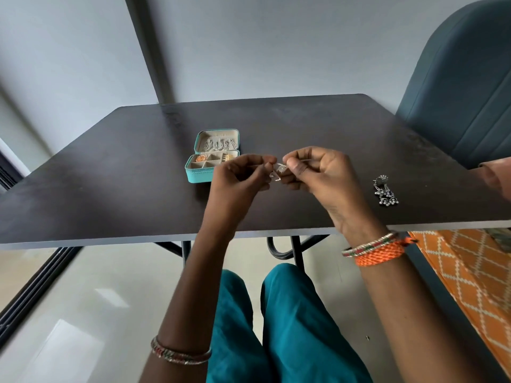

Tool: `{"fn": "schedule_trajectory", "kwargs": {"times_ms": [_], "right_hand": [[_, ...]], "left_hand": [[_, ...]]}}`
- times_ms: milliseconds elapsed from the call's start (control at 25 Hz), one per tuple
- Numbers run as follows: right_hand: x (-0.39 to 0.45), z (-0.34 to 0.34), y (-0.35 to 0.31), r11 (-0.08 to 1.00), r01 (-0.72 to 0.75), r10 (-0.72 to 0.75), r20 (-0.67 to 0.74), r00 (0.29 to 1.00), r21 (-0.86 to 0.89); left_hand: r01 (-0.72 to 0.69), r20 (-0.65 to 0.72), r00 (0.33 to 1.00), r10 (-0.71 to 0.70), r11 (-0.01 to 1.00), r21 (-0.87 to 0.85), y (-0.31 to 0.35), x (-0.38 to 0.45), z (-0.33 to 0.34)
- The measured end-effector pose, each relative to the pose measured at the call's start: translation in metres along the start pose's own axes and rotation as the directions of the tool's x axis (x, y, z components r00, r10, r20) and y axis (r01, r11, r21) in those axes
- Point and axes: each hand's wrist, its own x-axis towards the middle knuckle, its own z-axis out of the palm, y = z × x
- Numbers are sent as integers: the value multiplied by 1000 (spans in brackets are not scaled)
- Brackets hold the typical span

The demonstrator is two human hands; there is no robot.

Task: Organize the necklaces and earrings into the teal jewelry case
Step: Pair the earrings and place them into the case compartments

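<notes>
A small silver earring (279,170) is held above the dark rectangular counter (116,172), pinched between the two hands near the counter's middle; its long axis cannot be told, since most of it is hidden by the fingertips. The left hand (240,176) is curled, thumb and forefinger closed on the piece from the left; the fingers of the right hand (315,172) are likewise bent and pinch it from the right, and a thin wire or pin is seen running rightward out of that grip.

Just behind the left hand the open teal rectangular jewelry case (211,158) is set on the counter, its long axis running left to right and its lid raised at the far side. Silver chains (221,145) are hung in the lid — gold and orange pieces lie in the divided tray below.

A dark silver earring with dangling beads (385,192) lies well apart to the right, near the counter's near edge. Bare counter is left on every side of the case, widest to the left. A blue-grey upholstered chair (464,87) stands beyond the right far corner.
</notes>
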Motion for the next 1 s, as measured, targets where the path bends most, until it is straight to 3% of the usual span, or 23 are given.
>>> {"fn": "schedule_trajectory", "kwargs": {"times_ms": [120, 360, 560, 720, 1000], "right_hand": [[-15, -3, -21, 997, 77, -78, 23, 997, 14], [-27, -5, -38, 933, 252, -232, 106, 967, -256], [-28, -1, -35, 986, 101, -84, 127, 988, -131], [-33, -3, -37, 995, -58, 75, 226, 971, -77], [-37, -1, -45, 989, -48, 87, 289, 953, -139]], "left_hand": [[-57, 80, 995, 61, 997, -51, 24, -13, -8], [-174, 43, 985, 169, 963, 207, 37, -23, -19], [-70, 96, 994, 58, 990, 126, 34, -31, -18], [66, 139, 988, -66, 998, 5, 32, -35, -26], [40, 174, 983, -51, 997, 65, 35, -40, -38]]}}
